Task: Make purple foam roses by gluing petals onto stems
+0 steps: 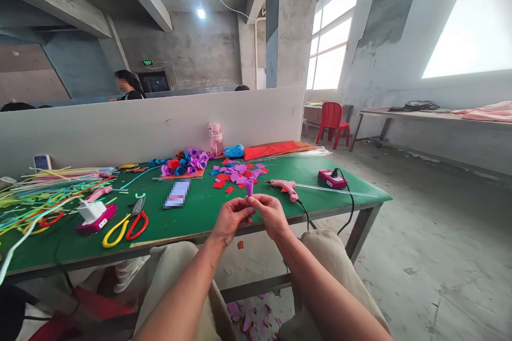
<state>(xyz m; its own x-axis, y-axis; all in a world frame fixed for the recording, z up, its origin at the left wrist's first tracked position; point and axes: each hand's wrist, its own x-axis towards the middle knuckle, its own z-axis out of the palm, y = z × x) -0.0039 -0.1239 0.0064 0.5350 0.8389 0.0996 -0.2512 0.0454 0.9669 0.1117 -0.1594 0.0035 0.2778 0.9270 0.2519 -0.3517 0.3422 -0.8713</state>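
Note:
A small rolled purple paper flower (249,187) stands upright between my fingertips, above the table's front edge. My left hand (234,216) pinches its base from the left, fingers curled. From the right, my right hand (269,214) pinches the same base with thumb and finger. Just beyond lie loose purple, red and blue paper pieces (240,173). A pink glue gun (285,189) rests on the green table to the right of my hands. Finished-looking paper flowers (186,162) in purple, red and blue are heaped farther back on the left.
Scissors with red and yellow handles (126,226), a phone (176,194) and a power strip (96,219) lie to the left, beside piled coloured strips (48,186). A corded magenta socket block (333,179) sits right. A pink bottle (216,139) stands by the white partition (160,122).

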